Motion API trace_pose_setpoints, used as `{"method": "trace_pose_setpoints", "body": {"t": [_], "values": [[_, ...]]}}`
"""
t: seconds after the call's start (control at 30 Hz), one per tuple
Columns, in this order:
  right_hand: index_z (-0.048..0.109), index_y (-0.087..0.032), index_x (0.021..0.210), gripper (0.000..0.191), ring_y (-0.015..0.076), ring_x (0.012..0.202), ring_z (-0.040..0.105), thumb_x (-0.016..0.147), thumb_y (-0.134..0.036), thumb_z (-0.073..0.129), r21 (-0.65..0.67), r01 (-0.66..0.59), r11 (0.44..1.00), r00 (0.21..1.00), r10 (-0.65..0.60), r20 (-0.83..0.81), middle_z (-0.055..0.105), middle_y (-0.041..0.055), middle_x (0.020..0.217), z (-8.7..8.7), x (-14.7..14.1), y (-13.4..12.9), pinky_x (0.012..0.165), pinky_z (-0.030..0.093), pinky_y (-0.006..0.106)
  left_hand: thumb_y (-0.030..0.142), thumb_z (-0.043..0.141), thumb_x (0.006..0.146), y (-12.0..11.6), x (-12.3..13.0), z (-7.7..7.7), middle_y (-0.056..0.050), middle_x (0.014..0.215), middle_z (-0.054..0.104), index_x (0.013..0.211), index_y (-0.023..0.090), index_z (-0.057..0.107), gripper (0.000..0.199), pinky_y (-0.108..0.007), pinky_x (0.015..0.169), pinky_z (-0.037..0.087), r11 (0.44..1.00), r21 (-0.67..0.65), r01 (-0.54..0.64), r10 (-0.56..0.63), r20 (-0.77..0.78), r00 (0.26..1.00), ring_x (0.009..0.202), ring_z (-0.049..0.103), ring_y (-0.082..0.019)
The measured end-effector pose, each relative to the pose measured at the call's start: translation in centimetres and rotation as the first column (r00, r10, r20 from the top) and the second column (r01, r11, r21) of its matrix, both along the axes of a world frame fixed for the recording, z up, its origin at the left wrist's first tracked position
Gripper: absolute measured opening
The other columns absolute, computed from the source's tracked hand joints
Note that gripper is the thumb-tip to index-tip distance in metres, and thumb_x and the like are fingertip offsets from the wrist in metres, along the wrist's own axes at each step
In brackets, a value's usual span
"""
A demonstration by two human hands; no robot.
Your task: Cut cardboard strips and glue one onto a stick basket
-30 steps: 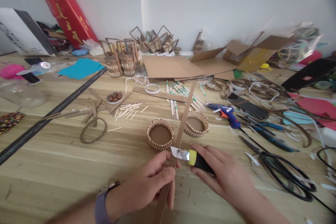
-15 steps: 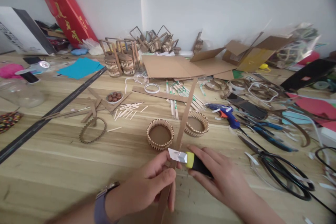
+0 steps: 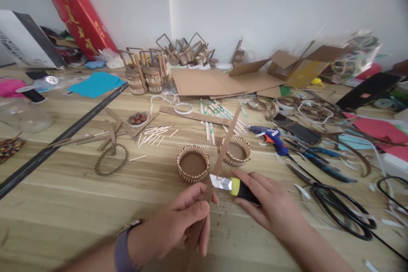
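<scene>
My left hand [image 3: 188,214] pinches a long brown cardboard strip [image 3: 227,144] between thumb and fingers. The strip runs from the bottom of the view up past two small round baskets. My right hand [image 3: 264,197] is wrapped round a utility knife [image 3: 244,190] with a black and yellow handle. Its blade lies against the strip's edge, just above my left fingertips. Beyond my left hand stands one round basket [image 3: 193,163] with stick walls and a cardboard base. The other basket [image 3: 236,153] is partly behind the strip.
Scissors [image 3: 344,212], pliers [image 3: 328,163] and a blue glue gun [image 3: 276,138] lie on the right. Cut sticks [image 3: 154,135], a bowl of brown beads [image 3: 138,119] and a ridged ring [image 3: 111,159] are on the left. Cardboard sheets [image 3: 204,81] and finished baskets [image 3: 137,80] stand at the back.
The knife has slid a little right and up along the strip, away from my left fingers. The strip's far end has dropped slightly. The camera view has shifted a little.
</scene>
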State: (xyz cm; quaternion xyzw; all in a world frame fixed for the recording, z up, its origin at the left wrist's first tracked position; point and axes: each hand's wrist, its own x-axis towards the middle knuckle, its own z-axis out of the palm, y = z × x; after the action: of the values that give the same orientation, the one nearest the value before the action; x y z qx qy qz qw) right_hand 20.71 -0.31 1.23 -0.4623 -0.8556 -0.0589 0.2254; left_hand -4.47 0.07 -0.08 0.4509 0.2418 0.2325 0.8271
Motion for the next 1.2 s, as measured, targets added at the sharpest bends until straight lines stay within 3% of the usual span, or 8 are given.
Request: {"method": "trace_pose_setpoints", "body": {"t": [0.17, 0.3, 0.43, 0.63, 1.0, 1.2], "values": [[0.055, -0.019, 0.126, 0.034, 0.0207, 0.076, 0.072, 0.099, -0.038, 0.045, -0.01, 0.173, 0.985, 0.98, -0.173, -0.094, 0.072, 0.0069, 0.09, -0.2, 1.5, 0.4, 0.062, 0.056, 0.029, 0.057, 0.052, 0.093, -0.1, -0.1, 0.4, 0.007, 0.052, 0.057, 0.109, 0.021, 0.05, 0.04, -0.021, 0.04, 0.02, 1.0, 0.013, 0.01, -0.01, -0.005, 1.0, 0.037, 0.035, -0.007], [0.054, -0.02, 0.126, 0.035, 0.0188, 0.071, 0.071, 0.1, -0.04, 0.042, -0.017, 0.044, 0.999, 0.993, -0.045, -0.106, 0.071, 0.0065, 0.086, 0.0, 0.2, -0.2, 0.058, 0.055, 0.026, 0.057, 0.051, 0.094, 0.0, 0.0, 0.7, 0.006, 0.052, 0.058, 0.108, 0.019, 0.05, 0.04, -0.021, 0.04, 0.02, 1.0, 0.024, -0.017, 0.018, -0.046, 0.999, 0.036, 0.03, -0.007], [0.053, -0.017, 0.124, 0.036, 0.0185, 0.069, 0.071, 0.101, -0.041, 0.039, -0.022, -0.048, 0.999, 0.996, 0.046, -0.077, 0.071, 0.0071, 0.083, 0.3, -1.6, -0.8, 0.057, 0.056, 0.026, 0.058, 0.048, 0.095, 0.0, 0.1, 0.7, 0.006, 0.052, 0.058, 0.108, 0.019, 0.049, 0.041, -0.02, 0.041, 0.022, 0.997, 0.062, 0.039, -0.035, -0.062, 0.997, 0.038, 0.033, -0.007], [0.055, -0.015, 0.122, 0.037, 0.0186, 0.067, 0.07, 0.101, -0.041, 0.04, 0.012, -0.044, 0.999, 0.998, 0.044, -0.044, 0.07, 0.007, 0.08, 0.3, -1.0, -0.3, 0.053, 0.054, 0.026, 0.059, 0.049, 0.094, 0.0, 0.0, 0.9, 0.007, 0.051, 0.057, 0.107, 0.02, 0.049, 0.041, -0.02, 0.04, 0.022, 0.998, 0.055, 0.043, -0.039, -0.06, 0.997, 0.037, 0.031, -0.007], [0.056, -0.019, 0.125, 0.034, 0.0191, 0.068, 0.069, 0.098, -0.036, 0.045, -0.079, -0.013, 0.997, 0.998, 0.008, -0.062, 0.07, 0.0061, 0.082, 0.1, -0.5, -0.3, 0.055, 0.053, 0.027, 0.058, 0.048, 0.095, 0.1, 0.0, 0.9, 0.006, 0.051, 0.057, 0.114, 0.018, 0.049, 0.045, -0.021, 0.041, 0.022, 0.998, 0.048, 0.051, -0.046, -0.102, 0.994, 0.038, 0.033, -0.008], [0.057, -0.019, 0.124, 0.034, 0.0201, 0.072, 0.071, 0.097, -0.036, 0.048, -0.072, 0.048, 0.996, 0.998, -0.052, -0.046, 0.071, 0.0065, 0.086, -0.2, 0.7, 0.3, 0.058, 0.054, 0.027, 0.055, 0.049, 0.095, 0.0, 0.0, 0.6, 0.008, 0.05, 0.053, 0.112, 0.019, 0.049, 0.04, -0.022, 0.042, 0.019, 0.999, 0.032, 0.035, -0.033, -0.048, 0.998, 0.038, 0.033, -0.007]]}}
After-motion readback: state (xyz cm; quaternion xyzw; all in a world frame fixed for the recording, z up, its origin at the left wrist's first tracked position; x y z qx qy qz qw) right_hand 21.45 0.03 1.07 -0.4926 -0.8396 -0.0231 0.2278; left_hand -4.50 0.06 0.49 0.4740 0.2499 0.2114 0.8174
